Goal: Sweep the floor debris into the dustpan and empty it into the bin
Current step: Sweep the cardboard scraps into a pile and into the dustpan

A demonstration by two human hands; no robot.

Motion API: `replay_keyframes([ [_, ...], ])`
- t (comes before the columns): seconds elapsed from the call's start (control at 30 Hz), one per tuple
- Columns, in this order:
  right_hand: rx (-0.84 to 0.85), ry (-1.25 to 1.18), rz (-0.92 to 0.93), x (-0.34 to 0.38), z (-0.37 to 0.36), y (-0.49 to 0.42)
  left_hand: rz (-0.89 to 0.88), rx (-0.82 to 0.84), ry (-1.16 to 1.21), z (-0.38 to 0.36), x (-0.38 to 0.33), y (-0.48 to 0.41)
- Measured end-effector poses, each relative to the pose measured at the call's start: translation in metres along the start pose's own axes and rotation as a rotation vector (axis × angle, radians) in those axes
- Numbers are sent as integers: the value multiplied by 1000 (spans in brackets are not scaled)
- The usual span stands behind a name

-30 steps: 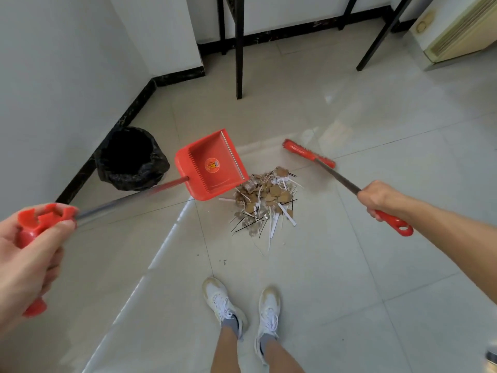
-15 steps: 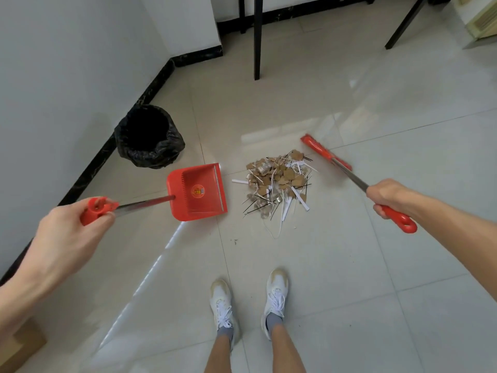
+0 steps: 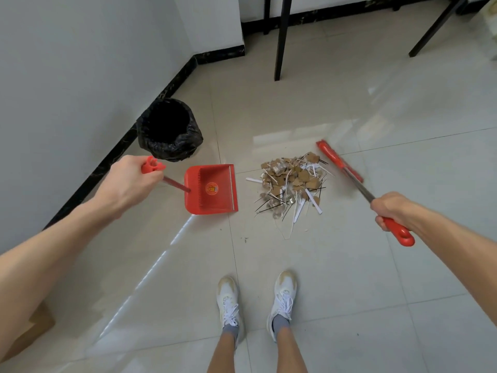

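The left hand (image 3: 129,184) is closed around the red grip of the dustpan (image 3: 212,189), whose long handle slants down to the pan. The pan sits low on the tiled floor (image 3: 349,278), its open lip facing right toward the debris (image 3: 291,184); whether the lip is pressed flat on the tile is hard to tell. The debris is a loose heap of brown card scraps, white strips and thin black ties, lying just beside the lip with a narrow bare strip of tile between them. The right hand (image 3: 391,211) is wrapped around the broom (image 3: 340,162) near its red handle end, and the broom head rests on the far right side of the heap, just touching its edge. The bin (image 3: 169,130), lined with a black bag, stands against the wall behind the dustpan and looks empty. This appears to be the set-up for the first stroke: nothing is in the pan yet. The next move calls for drawing the broom leftward through the heap while the pan is held steady and flush, so light strips do not slide underneath.
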State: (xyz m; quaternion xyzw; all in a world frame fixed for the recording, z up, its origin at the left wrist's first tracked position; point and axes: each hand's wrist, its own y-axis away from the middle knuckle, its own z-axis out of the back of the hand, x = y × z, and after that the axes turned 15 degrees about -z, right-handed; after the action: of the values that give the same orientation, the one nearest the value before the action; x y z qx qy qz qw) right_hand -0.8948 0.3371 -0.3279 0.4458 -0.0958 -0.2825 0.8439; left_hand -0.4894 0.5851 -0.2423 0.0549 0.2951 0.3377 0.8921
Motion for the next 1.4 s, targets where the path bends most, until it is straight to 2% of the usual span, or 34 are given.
replay_keyframes([
  [0.2, 113, -213, -58, 14, -53, 19, 34, 13, 66, 0, -2, -26],
  [0.4, 177, -246, -59, 32, -93, 55, 8, 35, 167, -19, -13, -37],
  [0.57, 184, -172, -5, 42, -97, 66, -63, 38, 176, -43, -42, -44],
  [0.83, 337, -123, -8, 47, -98, 79, -59, 2, 326, -57, -66, -51],
  [1.03, 482, -99, -6, 40, -70, 106, -50, -1, 409, -64, -71, -48],
  [1.17, 432, 0, 52, 32, -52, 115, -10, -33, 351, -56, -64, -44],
  [1.4, 198, 90, 96, 5, -8, 110, -57, 12, 192, -13, -29, -31],
])
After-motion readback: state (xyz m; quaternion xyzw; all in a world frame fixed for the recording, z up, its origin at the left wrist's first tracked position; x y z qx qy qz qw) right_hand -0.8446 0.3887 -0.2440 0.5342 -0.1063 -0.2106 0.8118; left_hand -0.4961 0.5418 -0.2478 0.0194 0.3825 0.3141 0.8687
